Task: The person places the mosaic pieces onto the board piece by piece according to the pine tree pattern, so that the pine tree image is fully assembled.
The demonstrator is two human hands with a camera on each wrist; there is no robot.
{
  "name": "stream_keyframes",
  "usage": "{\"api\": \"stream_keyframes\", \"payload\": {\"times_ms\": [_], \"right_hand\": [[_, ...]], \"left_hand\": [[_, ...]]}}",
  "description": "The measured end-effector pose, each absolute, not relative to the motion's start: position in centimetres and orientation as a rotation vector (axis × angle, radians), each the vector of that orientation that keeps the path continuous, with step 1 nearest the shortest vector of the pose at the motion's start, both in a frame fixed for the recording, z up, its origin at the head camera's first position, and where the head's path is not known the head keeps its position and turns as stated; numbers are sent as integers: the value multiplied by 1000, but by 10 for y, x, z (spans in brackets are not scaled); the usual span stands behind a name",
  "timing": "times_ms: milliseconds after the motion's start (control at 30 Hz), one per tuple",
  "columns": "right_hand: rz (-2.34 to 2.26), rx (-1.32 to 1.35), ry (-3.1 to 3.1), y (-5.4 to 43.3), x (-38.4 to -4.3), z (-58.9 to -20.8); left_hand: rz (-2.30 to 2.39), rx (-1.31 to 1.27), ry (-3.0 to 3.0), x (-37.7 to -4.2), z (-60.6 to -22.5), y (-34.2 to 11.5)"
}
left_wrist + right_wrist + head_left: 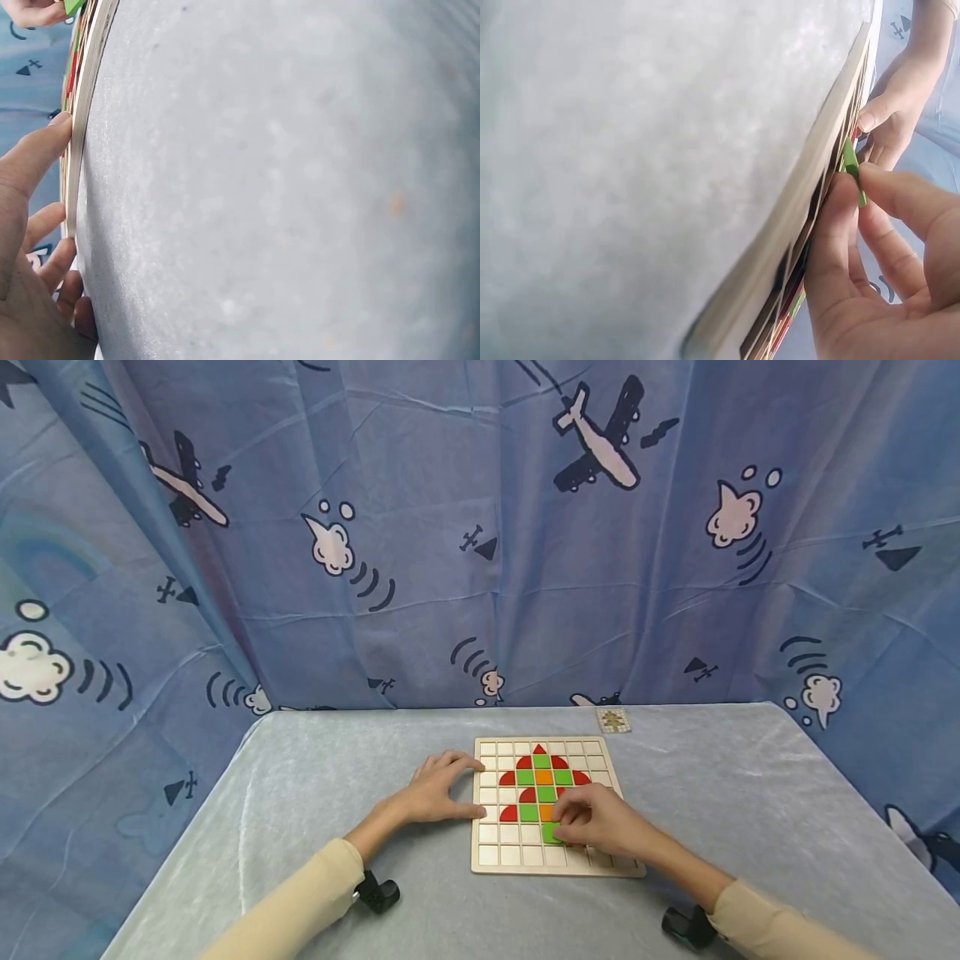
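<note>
A square wooden grid board [510, 856] lies on the table with red, green and orange tiles set in a tree-like pattern. My right hand [603, 820] pinches a green square tile [551, 833] between thumb and fingertips, low over the board below an orange tile [547, 812]. In the right wrist view that green tile [853, 169] is tilted, one edge toward the grid. At the board's left side, my left hand [433, 793] rests its spread thumb and fingertips against the edge. The left wrist view shows the thumb [46, 146] on the board's rim [84, 112].
A small patterned card with a tree picture [613, 720] lies at the table's back edge, behind the board. Grey cloth covers the table [337, 760]. Behind it hangs a blue curtain [420, 527] printed with airplanes and clouds. Each wrist wears a black camera [378, 893].
</note>
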State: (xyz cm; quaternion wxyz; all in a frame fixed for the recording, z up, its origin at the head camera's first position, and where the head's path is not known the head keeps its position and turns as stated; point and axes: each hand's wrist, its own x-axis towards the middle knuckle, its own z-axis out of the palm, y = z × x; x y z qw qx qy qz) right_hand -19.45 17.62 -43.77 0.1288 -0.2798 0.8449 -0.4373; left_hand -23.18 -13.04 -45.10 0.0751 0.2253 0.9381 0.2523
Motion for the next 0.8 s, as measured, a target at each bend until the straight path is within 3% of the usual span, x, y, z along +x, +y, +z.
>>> {"api": "stream_keyframes", "payload": {"times_ms": [800], "right_hand": [[-1239, -747, 2500, 170, -194, -432]], "left_hand": [[759, 680, 2816, -233, -450, -131]]}}
